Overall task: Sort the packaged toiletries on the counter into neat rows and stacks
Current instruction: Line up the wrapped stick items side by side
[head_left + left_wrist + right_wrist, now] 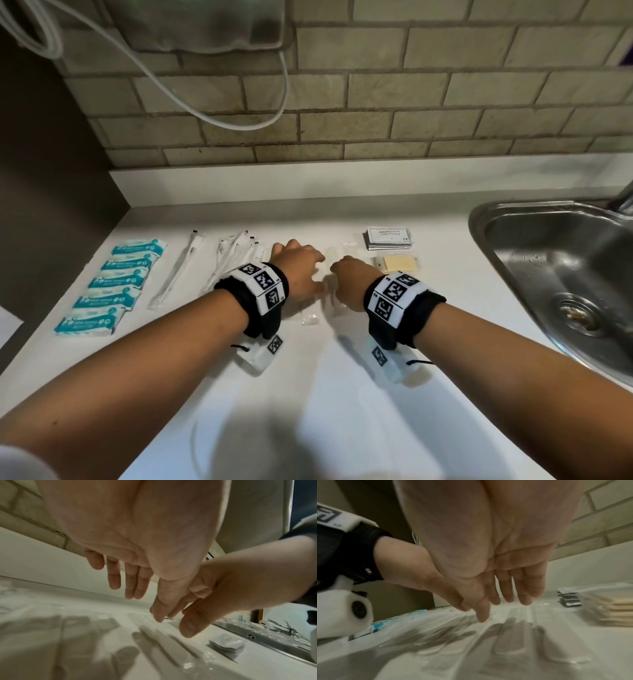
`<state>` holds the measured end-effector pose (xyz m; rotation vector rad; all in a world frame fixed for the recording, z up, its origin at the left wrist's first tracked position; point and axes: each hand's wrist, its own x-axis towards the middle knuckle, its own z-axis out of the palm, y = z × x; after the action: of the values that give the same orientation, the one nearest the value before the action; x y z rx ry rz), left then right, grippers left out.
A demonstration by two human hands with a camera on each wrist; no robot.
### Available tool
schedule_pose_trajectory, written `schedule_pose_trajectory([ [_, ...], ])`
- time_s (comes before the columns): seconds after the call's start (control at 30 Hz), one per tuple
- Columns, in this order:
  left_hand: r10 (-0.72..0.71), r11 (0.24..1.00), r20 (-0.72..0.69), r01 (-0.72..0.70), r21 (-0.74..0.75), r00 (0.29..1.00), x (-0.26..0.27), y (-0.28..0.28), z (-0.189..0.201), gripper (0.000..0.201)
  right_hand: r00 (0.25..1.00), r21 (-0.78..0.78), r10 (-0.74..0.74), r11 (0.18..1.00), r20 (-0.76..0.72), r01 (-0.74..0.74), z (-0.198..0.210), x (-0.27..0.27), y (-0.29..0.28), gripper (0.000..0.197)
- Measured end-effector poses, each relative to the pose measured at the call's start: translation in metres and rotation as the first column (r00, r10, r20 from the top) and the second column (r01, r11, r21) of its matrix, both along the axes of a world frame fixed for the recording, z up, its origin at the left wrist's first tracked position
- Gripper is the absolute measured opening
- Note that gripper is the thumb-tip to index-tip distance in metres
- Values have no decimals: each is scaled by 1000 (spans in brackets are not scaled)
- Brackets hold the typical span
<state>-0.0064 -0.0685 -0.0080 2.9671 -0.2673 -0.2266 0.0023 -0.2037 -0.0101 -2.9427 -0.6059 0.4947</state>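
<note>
Both hands hover side by side over clear-wrapped white combs [329, 301] lying on the white counter [308, 394]. My left hand [298, 263] has straight, spread fingers [115, 577] and holds nothing. My right hand [346, 274] is likewise flat with straight fingers [510, 586] just above the wrapped combs [513, 639]. Left of the hands lie wrapped toothbrushes [236, 257] in a loose bunch and one single toothbrush [178, 270]. Several teal wipe packets [113, 284] form a row at the far left. A stack of shampoo sachets [388, 238] and a stack of beige soaps [399, 262] sit to the right.
A steel sink [561, 274] opens at the right, close to the sachets. A brick-tile wall [342, 113] backs the counter, with white cables [239, 113] hanging on it. A dark cabinet side [51, 188] bounds the left.
</note>
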Motion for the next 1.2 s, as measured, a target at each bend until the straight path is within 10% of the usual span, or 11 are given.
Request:
schedule_pose_trajectory([
  [0.37,20,985,-122,1,173,992,-22,52,-21,66,972,-54,235,970,-12,-235,-17,-15,30,37],
  [1.2,-46,969,-160,83,233,986,-3,47,-23,32,993,-28,105,994,-59,-106,-14,-4,28,46],
])
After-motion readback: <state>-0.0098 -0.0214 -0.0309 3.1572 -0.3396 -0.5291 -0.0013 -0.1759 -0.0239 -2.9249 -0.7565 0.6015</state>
